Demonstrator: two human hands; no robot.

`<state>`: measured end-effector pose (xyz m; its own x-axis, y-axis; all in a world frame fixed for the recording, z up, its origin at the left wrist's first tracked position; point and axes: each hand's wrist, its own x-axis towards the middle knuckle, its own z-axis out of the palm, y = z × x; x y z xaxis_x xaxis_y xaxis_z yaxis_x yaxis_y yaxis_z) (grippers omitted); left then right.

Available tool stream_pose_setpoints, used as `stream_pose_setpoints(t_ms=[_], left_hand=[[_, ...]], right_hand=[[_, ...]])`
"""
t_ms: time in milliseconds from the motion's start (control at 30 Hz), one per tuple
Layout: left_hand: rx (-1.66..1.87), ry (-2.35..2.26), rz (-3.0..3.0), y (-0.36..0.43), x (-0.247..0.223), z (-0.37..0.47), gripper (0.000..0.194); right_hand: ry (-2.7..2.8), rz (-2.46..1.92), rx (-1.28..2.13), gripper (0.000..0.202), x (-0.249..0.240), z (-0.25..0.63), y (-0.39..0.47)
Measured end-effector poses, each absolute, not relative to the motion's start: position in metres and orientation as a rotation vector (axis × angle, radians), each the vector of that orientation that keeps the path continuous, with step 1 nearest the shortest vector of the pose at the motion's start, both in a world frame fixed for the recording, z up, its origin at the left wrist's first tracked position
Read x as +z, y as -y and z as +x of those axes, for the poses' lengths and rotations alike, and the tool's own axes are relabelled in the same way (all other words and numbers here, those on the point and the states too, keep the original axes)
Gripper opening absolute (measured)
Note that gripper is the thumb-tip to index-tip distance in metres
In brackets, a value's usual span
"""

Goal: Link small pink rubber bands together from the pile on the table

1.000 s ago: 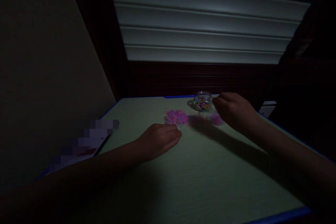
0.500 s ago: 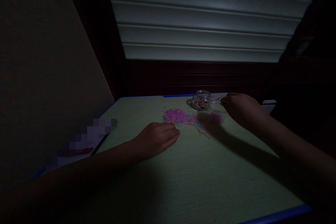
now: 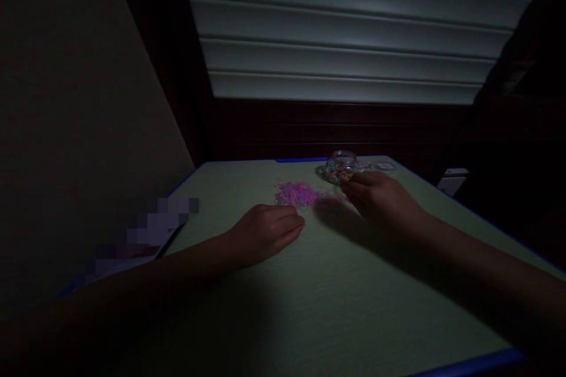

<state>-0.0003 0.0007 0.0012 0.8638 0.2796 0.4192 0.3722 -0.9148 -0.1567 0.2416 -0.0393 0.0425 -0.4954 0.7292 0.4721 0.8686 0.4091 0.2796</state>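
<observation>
My left hand (image 3: pixel 269 234) rests on the table with its fingers closed together, just in front of a pile of small pink and purple bands (image 3: pixel 297 194). Whatever may be in those fingers is hidden. My right hand (image 3: pixel 382 197) hovers over the right end of the scattered bands, its fingers bent and pinched. I cannot make out anything between them. Behind its fingertips stands an open clear jar (image 3: pixel 342 156) with colourful bands in it. A flat clear piece like a lid (image 3: pixel 382 168) lies right of the jar.
The pale green table (image 3: pixel 318 294) has a blue edge. On the left lies a blurred flat item (image 3: pixel 141 241). A white object (image 3: pixel 453 181) is beyond the right edge. A dark wood frame and pale slatted panel (image 3: pixel 345 41) rise behind. The light is dim.
My right hand has moved left and toward me, away from a clear piece near its fingers. A clear lid-like piece now lies at the back right. The left hand has stayed put.
</observation>
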Motion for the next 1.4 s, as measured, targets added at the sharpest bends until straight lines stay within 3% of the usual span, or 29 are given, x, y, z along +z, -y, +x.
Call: stream_pose_setpoints(t_ms=[467,767,1233,1400], left_hand=[[-0.594,0.499,-2.816,0.000,0.002,0.000,0.022],[-0.592,0.506,-2.807,0.000,0.001,-0.001,0.021],[-0.576,0.516,-2.820,0.000,0.003,-0.001,0.021],[-0.560,0.525,-2.819,0.000,0.002,0.000,0.021]], right_hand=[[2.500,-1.678,0.045,0.018,0.033,0.253,0.039],[2.590,-1.641,0.287,0.018,0.031,0.256,0.044],[2.554,-1.663,0.091,0.029,0.020,0.257,0.045],[2.548,-1.541,0.001,0.016,0.022,0.258,0.045]])
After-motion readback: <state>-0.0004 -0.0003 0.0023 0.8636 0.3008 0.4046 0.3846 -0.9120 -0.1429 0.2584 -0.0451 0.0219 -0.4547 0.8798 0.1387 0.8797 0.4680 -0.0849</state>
